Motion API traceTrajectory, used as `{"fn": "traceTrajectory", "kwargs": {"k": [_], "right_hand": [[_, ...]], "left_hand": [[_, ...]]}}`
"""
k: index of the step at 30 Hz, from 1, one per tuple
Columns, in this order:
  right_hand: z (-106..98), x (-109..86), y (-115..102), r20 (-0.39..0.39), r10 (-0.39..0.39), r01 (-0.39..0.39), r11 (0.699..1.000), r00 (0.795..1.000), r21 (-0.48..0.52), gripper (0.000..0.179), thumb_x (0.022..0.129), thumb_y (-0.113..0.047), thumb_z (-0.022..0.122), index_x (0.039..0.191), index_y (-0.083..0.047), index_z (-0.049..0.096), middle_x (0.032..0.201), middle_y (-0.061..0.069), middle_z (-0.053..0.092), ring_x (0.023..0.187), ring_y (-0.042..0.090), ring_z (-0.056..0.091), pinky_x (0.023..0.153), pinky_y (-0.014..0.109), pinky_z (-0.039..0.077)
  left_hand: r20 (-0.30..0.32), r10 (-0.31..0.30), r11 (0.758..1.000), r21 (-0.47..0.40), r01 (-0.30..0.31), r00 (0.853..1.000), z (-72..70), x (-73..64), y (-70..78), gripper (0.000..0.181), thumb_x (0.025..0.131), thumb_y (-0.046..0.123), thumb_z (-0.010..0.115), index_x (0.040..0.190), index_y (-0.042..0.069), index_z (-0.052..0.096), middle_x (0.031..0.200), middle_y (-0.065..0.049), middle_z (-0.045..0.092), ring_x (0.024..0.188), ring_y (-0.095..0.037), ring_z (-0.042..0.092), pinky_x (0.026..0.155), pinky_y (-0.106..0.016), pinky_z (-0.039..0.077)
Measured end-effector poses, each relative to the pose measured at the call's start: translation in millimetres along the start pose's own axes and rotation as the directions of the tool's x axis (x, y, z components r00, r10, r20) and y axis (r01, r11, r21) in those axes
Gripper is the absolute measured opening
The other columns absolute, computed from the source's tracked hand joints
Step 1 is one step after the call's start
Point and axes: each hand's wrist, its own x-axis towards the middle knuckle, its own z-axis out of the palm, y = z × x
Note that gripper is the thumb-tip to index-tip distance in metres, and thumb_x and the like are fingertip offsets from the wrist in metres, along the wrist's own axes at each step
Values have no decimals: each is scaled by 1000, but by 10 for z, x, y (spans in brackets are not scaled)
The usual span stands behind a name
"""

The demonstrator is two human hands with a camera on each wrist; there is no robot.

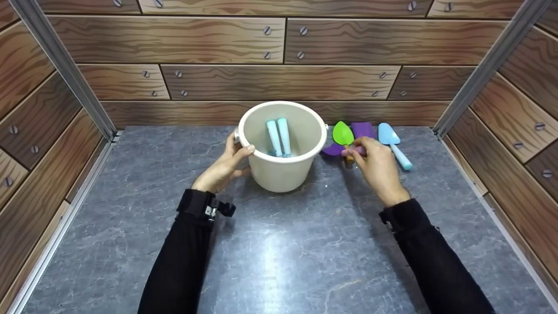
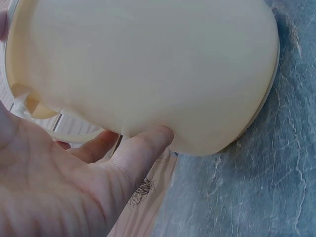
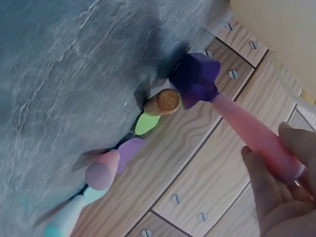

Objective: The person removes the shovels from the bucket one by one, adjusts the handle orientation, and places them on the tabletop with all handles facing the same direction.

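Observation:
My left hand [image 1: 223, 168] holds a cream bucket [image 1: 281, 174] at its left side, thumb at the rim and other fingers against the wall. Two light-blue handles [image 1: 284, 135] stick up inside the bucket; their lower ends are hard to make out. To the right, my right hand [image 1: 378, 168] pinches the pink handle [image 3: 252, 131] of a toy shovel with a dark purple blade [image 3: 195, 79]. That blade hangs beside the bucket. Close behind the hand lie a green trowel [image 1: 343, 134] with a wooden handle [image 3: 163, 102] and another purple shovel [image 1: 363, 129], its pink handle [image 3: 102, 170] hidden from the head view.
A light-blue trowel [image 1: 394, 146] lies to the right of the purple shovel. Wood-patterned panels [image 1: 222, 41] rise behind and at both sides of the grey marbled tabletop [image 1: 270, 244]. The row of tools is close to the back panel.

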Motion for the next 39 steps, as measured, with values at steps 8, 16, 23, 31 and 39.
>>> {"fn": "traceTrajectory", "kwargs": {"k": [8, 16, 23, 31, 39], "right_hand": [[-38, -70, -79, 161, 15, -11, 1000, 987, -25, 21, 105, -4, 85, 124, 4, 86, 119, 25, 88, 116, 47, 86, 118, 66, 64], [-32, -115, -110, 273, -22, 42, 997, 962, -70, 13, 105, 0, 83, 114, 8, 87, 109, 26, 89, 106, 46, 88, 131, 69, 53], [56, -194, -94, 295, -48, 76, 994, 954, -84, 22, 111, -7, 78, 94, 5, 84, 81, 13, 80, 78, 33, 75, 102, 57, 68], [143, -241, -137, 393, 43, -12, 997, 918, -80, 31, 104, 0, 74, 77, -10, 62, 71, -6, 46, 69, 21, 54, 62, 35, 41], [231, -237, -194, 443, 92, -63, 995, 892, -79, 27, 98, -2, 73, 79, -14, 58, 72, -6, 48, 71, 21, 54, 64, 34, 41]], "left_hand": [[8, 2, 1000, 3, -2, 1000, -5, -3, -9, 112, 108, 42, 69, 187, 26, -8, 199, -20, 4, 185, -44, 17, 143, -77, 34], [2, 4, 1000, -9, -4, 1000, -1, 1, -8, 111, 108, 40, 69, 187, 26, -7, 198, -21, 5, 184, -44, 19, 142, -77, 36], [3, 5, 1000, -2, -5, 1000, 9, -6, 7, 114, 106, 43, 71, 188, 27, -8, 197, -22, 5, 184, -45, 20, 143, -77, 36], [9, 6, 1000, -6, -6, 1000, 5, -2, 4, 114, 107, 42, 70, 188, 26, -9, 197, -22, 5, 184, -45, 19, 143, -76, 36], [15, 8, 1000, 9, -8, 1000, -8, 0, -9, 113, 108, 44, 70, 187, 27, -9, 198, -22, 5, 185, -46, 17, 144, -78, 32]]}}
